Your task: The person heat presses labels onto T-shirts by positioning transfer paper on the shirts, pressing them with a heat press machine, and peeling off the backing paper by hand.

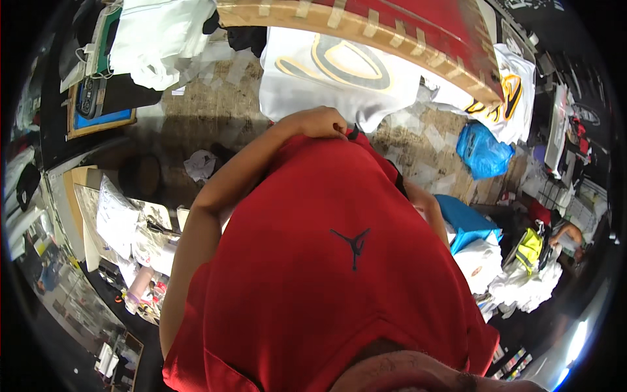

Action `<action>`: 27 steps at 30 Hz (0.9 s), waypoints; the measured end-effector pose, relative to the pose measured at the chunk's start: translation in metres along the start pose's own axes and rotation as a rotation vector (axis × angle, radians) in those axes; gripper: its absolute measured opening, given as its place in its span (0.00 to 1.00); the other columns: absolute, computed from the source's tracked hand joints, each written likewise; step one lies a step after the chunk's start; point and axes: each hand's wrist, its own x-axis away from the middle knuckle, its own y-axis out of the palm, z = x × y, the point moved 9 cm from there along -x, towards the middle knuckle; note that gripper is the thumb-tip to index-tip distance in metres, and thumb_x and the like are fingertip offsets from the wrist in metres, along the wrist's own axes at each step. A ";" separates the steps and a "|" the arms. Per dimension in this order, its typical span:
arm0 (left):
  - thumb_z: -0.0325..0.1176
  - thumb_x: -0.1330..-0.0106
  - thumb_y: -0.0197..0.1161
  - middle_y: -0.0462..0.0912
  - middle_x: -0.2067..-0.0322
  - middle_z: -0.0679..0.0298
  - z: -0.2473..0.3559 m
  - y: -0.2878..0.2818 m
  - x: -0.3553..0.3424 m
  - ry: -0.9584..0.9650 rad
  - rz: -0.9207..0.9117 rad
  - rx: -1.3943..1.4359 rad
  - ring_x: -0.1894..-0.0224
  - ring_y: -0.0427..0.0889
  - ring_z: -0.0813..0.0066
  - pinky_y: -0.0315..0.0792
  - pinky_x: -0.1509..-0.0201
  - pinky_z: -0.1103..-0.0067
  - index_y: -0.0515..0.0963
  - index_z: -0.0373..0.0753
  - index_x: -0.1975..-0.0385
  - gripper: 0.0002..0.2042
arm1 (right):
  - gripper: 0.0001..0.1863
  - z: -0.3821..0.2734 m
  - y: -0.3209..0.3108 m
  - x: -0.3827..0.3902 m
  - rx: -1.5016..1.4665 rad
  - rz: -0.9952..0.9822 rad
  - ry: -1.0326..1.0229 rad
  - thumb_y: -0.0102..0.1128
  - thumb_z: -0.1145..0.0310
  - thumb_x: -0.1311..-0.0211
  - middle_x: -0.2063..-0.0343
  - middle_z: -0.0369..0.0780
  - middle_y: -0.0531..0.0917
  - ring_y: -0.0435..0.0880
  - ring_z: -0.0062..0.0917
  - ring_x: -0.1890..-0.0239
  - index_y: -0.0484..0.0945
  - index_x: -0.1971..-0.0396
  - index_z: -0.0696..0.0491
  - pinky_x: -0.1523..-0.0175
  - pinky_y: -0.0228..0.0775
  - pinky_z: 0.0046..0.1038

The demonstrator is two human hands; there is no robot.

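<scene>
My left hand (324,123) is closed at the lower hem of my red shirt (313,215), beside a small dark item (354,132); what its fingers hold is unclear. Just beyond it hangs white fabric (333,72) printed with a large grey and yellowish design. My right forearm (428,212) shows along the right side of my body, but the shirt hides that hand.
A red-topped table (418,32) with a taped edge stands ahead. White bags (150,46) are upper left, a cluttered table (124,228) left. A blue plastic bag (483,150), a blue object (470,222) and another person's arm (567,235) are right.
</scene>
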 end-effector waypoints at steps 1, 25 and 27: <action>0.44 0.37 0.65 0.85 0.68 0.56 0.007 0.002 -0.004 0.026 -0.037 -0.002 0.66 0.83 0.62 0.74 0.61 0.70 0.83 0.36 0.66 0.15 | 0.29 0.032 0.003 -0.026 -0.046 -0.021 -0.108 0.51 0.51 0.30 0.58 0.55 0.81 0.86 0.40 0.60 0.65 0.49 0.65 0.68 0.83 0.39; 0.39 0.36 0.64 0.87 0.63 0.57 -0.008 0.008 -0.005 -0.198 -0.330 0.049 0.62 0.83 0.71 0.75 0.55 0.75 0.82 0.32 0.59 0.16 | 0.30 -0.053 -0.002 0.035 0.034 -0.128 0.074 0.49 0.49 0.31 0.62 0.51 0.83 0.87 0.40 0.66 0.67 0.44 0.62 0.70 0.85 0.39; 0.42 0.37 0.65 0.86 0.64 0.59 0.001 -0.017 -0.014 -0.160 -0.310 -0.049 0.62 0.82 0.73 0.74 0.55 0.75 0.81 0.32 0.60 0.17 | 0.27 -0.058 -0.011 0.029 0.041 -0.150 0.114 0.53 0.54 0.31 0.61 0.51 0.82 0.86 0.40 0.62 0.68 0.46 0.63 0.68 0.86 0.39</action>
